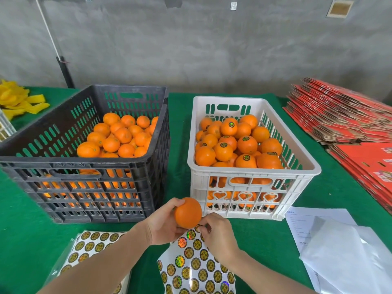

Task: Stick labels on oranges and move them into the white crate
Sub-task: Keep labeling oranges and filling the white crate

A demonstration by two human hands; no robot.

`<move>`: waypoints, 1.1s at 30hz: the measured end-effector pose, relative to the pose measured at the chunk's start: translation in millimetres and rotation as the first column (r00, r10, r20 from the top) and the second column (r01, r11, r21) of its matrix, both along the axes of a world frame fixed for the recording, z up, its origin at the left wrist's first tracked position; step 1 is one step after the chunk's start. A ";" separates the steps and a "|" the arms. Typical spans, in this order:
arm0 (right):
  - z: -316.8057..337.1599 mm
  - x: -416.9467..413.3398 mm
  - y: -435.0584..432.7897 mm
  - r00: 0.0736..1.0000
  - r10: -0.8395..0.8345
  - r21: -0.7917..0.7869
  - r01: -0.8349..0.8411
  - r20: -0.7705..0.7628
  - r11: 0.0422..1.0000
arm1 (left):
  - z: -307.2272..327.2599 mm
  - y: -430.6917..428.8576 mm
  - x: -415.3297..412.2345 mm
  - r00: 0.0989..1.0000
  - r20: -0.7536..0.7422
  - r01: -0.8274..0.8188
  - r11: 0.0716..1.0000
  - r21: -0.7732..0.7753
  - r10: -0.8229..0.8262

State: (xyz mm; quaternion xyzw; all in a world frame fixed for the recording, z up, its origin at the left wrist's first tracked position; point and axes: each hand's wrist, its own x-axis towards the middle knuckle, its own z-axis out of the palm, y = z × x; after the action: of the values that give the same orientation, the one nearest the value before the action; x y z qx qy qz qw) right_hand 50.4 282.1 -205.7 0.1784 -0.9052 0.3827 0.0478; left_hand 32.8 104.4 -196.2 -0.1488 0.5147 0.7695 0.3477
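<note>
An orange (187,212) is held just below the view's centre, at about 6 o'clock, gripped by the left hand (163,224), whose fingers and thumb are curled round its left side. It is kept above the green table (25,219), just in front of the white crate (254,170) and not yet in it. At 5 o'clock of this orange, a label (199,227) at the upper edge of a sticker sheet (197,270) is pinched by the fingertips of the right hand (218,236); whether it is lifted off cannot be told. A second sheet (89,249) is laid at 7 o'clock. At 2 o'clock the white crate is filled with labelled oranges (247,144); at 10 o'clock a black crate (70,161) is stocked with plain oranges (123,134). Red flattened cartons (343,115) are stacked at 3 o'clock, and white papers (339,251) are spread at 4 o'clock.
</note>
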 end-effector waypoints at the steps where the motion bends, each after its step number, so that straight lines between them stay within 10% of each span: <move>1: -0.2 0.2 0.3 1.000 -0.007 -0.014 0.007 0.005 1.000 | 0.2 1.0 0.0 1.000 0.000 -0.008 1.000 0.001 0.008; 14: -4.1 6.9 2.8 0.995 0.095 -0.047 -0.097 -0.038 0.994 | 4.4 8.5 -3.6 0.999 0.017 -0.030 0.998 -0.057 0.031; 22: 20.8 -5.0 22.7 0.905 -0.008 -0.350 0.173 0.425 0.921 | 4.8 -1.9 0.8 0.989 -0.145 -0.024 0.960 -0.278 -0.017; 33: 64.2 -20.0 20.9 0.894 0.282 -0.249 -0.201 0.348 0.947 | 23.7 1.5 11.3 0.972 -0.183 -0.134 0.988 0.083 0.147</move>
State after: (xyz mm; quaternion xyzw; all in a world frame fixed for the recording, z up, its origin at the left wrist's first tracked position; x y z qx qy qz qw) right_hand 30.3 303.0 -141.5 0.2066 -0.8231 0.5049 -0.1580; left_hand 44.1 105.9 -172.5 -0.0990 0.5064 0.8203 0.2469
